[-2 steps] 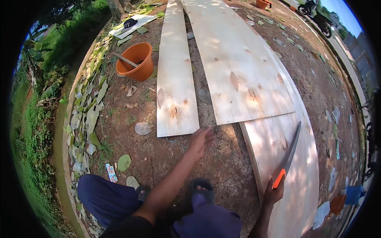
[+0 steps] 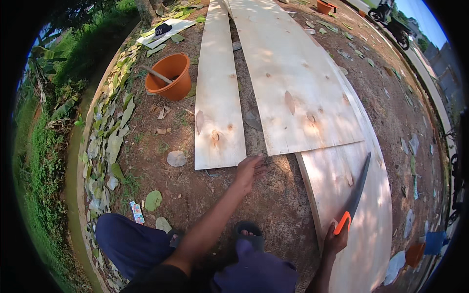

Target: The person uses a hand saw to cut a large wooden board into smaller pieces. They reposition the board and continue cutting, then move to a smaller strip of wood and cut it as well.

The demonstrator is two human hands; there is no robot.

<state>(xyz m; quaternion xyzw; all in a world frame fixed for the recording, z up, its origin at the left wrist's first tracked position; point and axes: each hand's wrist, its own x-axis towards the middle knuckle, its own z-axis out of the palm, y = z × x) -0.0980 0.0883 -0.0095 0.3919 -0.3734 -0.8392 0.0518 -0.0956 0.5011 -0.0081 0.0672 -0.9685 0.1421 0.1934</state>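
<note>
My right grip (image 2: 336, 239) is closed around the handle of a long handsaw with a bright orange handle and dark grey blade (image 2: 358, 190), over the pale wooden sheet (image 2: 364, 249) on my right. Its long axis runs away from me, slanting slightly rightward, the tip pointing forward. The blade looks straight and narrows toward that tip. My left grip (image 2: 249, 172) is loosely open beside the near end of a narrow, pale, knotted wooden board (image 2: 217, 107); I cannot tell whether they touch.
</note>
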